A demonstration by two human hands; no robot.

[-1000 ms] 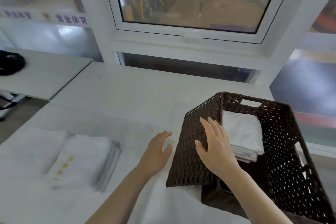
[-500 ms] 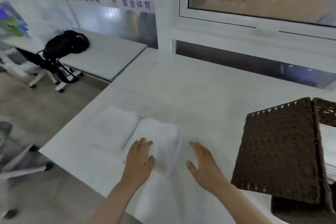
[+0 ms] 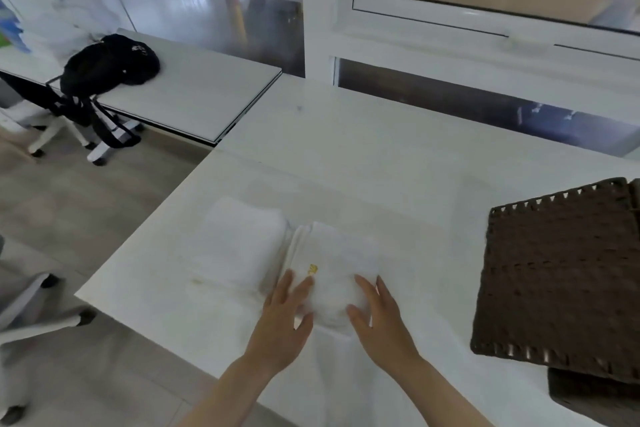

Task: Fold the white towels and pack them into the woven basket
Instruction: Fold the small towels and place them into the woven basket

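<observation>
A folded white towel (image 3: 334, 262) with a small yellow mark lies near the front of the white table (image 3: 381, 163). My left hand (image 3: 284, 319) rests against the towel's near left side and my right hand (image 3: 379, 321) against its near right side. The fingers of both hands are fairly straight on the cloth. A second folded white towel (image 3: 239, 243) lies just to the left, touching the first. The dark brown woven basket (image 3: 561, 274) stands at the right edge of view, only its outer wall showing; its inside is hidden.
White cloth (image 3: 332, 378) lies under my wrists and hangs over the table's front edge. A lower side table (image 3: 194, 94) at the back left carries a black bag (image 3: 110, 61). Office chair legs (image 3: 41, 319) stand on the floor to the left. A window frame runs behind.
The view has swung left, away from the basket. My hands left the basket and came down onto the folded towel, closing in on both its sides.
</observation>
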